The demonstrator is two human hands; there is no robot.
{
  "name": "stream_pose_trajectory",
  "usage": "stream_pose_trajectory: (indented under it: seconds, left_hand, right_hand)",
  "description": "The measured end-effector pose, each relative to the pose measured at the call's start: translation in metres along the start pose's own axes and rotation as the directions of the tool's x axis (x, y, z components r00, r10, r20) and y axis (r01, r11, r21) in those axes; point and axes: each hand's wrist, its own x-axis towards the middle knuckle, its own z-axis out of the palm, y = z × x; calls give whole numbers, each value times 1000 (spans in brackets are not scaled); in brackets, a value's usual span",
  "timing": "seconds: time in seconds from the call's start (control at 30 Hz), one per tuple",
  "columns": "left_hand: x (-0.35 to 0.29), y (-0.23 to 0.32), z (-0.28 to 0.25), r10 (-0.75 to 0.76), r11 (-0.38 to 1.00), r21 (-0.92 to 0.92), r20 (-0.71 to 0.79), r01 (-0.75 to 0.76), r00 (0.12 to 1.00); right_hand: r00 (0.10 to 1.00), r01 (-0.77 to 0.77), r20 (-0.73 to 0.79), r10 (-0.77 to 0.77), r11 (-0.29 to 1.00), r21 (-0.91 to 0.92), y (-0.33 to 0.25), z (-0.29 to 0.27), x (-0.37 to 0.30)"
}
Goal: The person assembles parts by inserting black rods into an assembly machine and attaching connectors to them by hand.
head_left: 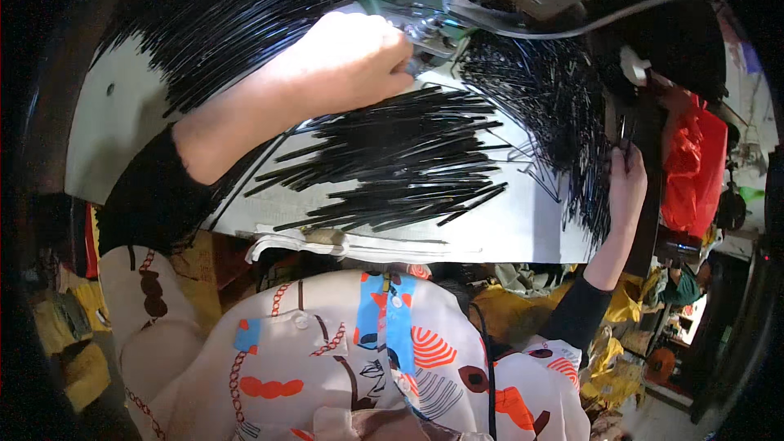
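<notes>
My left hand (367, 53) is closed beside the metal working parts (429, 33) of a green machine. Strong light washes out its back, and whatever its fingers grip is hidden. At the right edge of the table my right hand (627, 184) pinches a thin dark piece (625, 129) that sticks up past the fingertips. Next to that hand lies a tangled heap of bent thin black pieces (535, 90). A loose pile of short straight black strips (392, 155) covers the white tabletop (531, 224) in front of me. Longer black strips (220, 28) lie in a thick bundle at the far left.
A grey cable (588, 28) curves over the machine's right side. Red plastic bags (694, 167) are beyond the right edge. A rolled white strip (343, 247) runs along the near table edge. Yellow sacks (523, 310) lie below the table. In the right background is another person (682, 287).
</notes>
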Motion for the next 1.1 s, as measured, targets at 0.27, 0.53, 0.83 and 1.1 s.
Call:
stream_pose_trajectory:
  seconds: [0.27, 0.53, 0.83, 1.1]
  left_hand:
    - [2, -7, 5, 76, 990, 116, 18, -77, 997]
    - [1, -8, 1, 83, 996, 36, -2, -83, 997]
    - [-1, -12, 4, 37, 999, -3, 0, -37, 999]
    - [-2, -11, 3, 47, 998, -33, -30, -48, 998]
  right_hand:
    - [983, -10, 184, -31, 976, 218, -78, 28, -7]
    - [834, 534, 219, -506, 841, -87, -129, 73, -2]
    - [835, 541, 168, -524, 838, -71, -135, 79, -3]
    - [832, 551, -145, -535, 825, 124, -152, 78, -3]
